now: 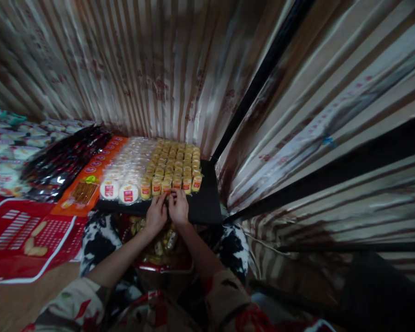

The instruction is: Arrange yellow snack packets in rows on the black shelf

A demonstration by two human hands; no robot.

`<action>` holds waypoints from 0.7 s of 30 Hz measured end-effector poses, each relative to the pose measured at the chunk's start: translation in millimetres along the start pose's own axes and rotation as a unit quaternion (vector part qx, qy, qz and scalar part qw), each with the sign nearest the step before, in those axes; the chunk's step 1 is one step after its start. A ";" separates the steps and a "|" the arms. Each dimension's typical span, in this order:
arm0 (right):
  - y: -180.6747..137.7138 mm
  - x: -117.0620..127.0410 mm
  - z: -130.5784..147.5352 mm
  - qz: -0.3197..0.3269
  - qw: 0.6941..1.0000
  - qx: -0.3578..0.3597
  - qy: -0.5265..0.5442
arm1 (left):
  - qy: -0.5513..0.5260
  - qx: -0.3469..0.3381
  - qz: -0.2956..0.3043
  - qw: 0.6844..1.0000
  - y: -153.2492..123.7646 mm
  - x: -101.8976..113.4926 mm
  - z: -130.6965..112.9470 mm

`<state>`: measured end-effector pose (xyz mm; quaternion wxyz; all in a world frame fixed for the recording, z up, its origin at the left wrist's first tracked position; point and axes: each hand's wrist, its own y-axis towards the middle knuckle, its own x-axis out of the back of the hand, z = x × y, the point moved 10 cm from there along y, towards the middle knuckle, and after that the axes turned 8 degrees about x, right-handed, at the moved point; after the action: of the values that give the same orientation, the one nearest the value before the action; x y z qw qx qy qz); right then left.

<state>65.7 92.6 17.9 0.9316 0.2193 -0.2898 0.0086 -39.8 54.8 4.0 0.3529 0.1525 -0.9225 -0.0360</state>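
Note:
My left hand and my right hand sit side by side at the front edge of a dark tray. Their fingertips touch the nearest row of small yellow wrapped snack packets, which fill the tray's right half in tight rows. Whether the fingers pinch a packet is hidden. Round white packets with red labels cover the tray's left half. An open bag of loose yellow snacks lies in my lap below the wrists.
Orange snack packs and dark glossy packets lie left of the tray, pale packets beyond. A red printed sheet is at the near left. Striped curtains and a black pole close in the back and right.

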 end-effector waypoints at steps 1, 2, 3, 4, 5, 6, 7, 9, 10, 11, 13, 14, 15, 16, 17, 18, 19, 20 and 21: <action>-1.5 1.8 1.2 -0.005 1.000 0.008 0.003 | -0.001 -0.004 -0.002 1.000 -0.4 0.4 -0.2; -3.2 5.0 1.8 -0.015 1.000 0.013 -0.001 | -0.002 -0.008 -0.004 1.000 -1.0 1.1 -0.5; -5.1 9.4 1.6 -0.031 0.999 0.014 -0.010 | -0.002 -0.011 -0.008 1.000 -1.7 2.2 -0.6; -7.3 14.6 0.5 -0.052 0.998 0.009 -0.024 | -0.001 -0.010 -0.014 1.000 -2.4 3.5 -0.3; -9.6 19.6 -1.2 -0.071 0.997 0.002 -0.039 | 0.003 -0.008 -0.018 1.000 -3.1 4.5 0.4; -11.6 23.1 -2.9 -0.085 0.995 -0.003 -0.052 | 0.007 -0.005 -0.020 1.000 -3.5 4.9 1.2; -12.9 24.5 -4.4 -0.091 0.994 -0.005 -0.061 | 0.013 -0.001 -0.020 1.000 -3.8 4.7 2.1; -13.0 21.1 -6.4 -0.079 0.995 0.003 -0.061 | 0.021 0.005 -0.018 1.000 -3.5 3.5 3.9; -12.1 18.0 -7.5 -0.069 0.996 0.009 -0.056 | 0.023 0.007 -0.018 1.000 -2.9 2.9 4.6; -10.9 15.0 -8.7 -0.060 0.997 0.013 -0.051 | 0.023 0.009 -0.018 1.000 -2.2 2.4 5.0; -8.0 11.3 -10.3 -0.048 0.998 0.014 -0.042 | 0.017 0.008 -0.020 1.000 -1.0 2.5 4.7; -7.0 11.3 -9.9 -0.045 0.998 0.012 -0.038 | 0.012 0.007 -0.020 1.000 -1.0 3.0 4.0; -7.1 13.4 -8.3 -0.044 0.999 0.010 -0.030 | 0.008 0.005 -0.020 1.000 -1.7 4.0 2.9; -8.9 18.1 -5.4 -0.046 0.999 0.007 -0.018 | 0.003 0.002 -0.021 1.000 -3.3 5.8 1.7; -13.1 25.5 -1.6 -0.049 0.999 0.005 0.002 | -0.003 -0.001 -0.022 1.000 -6.2 8.4 0.5; -20.2 35.7 2.7 -0.051 0.998 0.003 0.024 | -0.012 -0.004 -0.025 1.000 -10.3 11.8 -0.5; -30.3 48.9 6.6 -0.054 0.997 0.002 0.051 | -0.022 -0.009 -0.029 0.999 -15.5 15.8 -1.3; -43.0 62.0 10.0 -0.042 0.996 0.004 0.078 | -0.032 -0.014 -0.032 0.999 -21.7 19.8 -1.7; -57.9 77.9 12.0 -0.033 0.995 0.009 0.090 | -0.042 -0.018 -0.034 0.998 -28.4 23.5 -1.5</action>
<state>132.4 26.7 45.7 0.9516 0.2357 -0.1971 0.0004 -48.1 20.6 15.2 0.3155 0.1756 -0.9298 -0.0710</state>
